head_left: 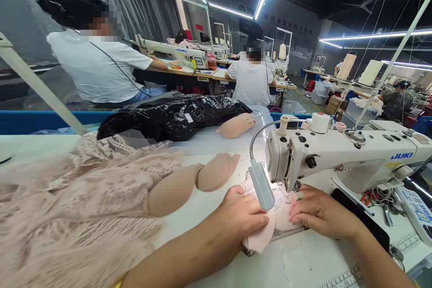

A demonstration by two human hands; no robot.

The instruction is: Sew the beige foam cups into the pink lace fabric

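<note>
My left hand [241, 213] grips the near left part of a pale pink bra cup piece [262, 236], fingers curled over its edge. My right hand [317, 209] pinches the right side of the same work, by the needle area. Lace trim [249, 186] shows behind the cup, partly hidden by a grey lamp head [265, 191] on a bendy neck. Over the work stands a white sewing machine [324, 153]; its needle and presser foot are mostly hidden.
Loose beige lace [101, 184] spreads over the left of the table, beside stacked beige foam cups [173, 191]. A black plastic bag [178, 114] lies behind. Right of the machine bed are a black phone-like slab [362, 220] and scissors [388, 216]. Two people sit at machines ahead.
</note>
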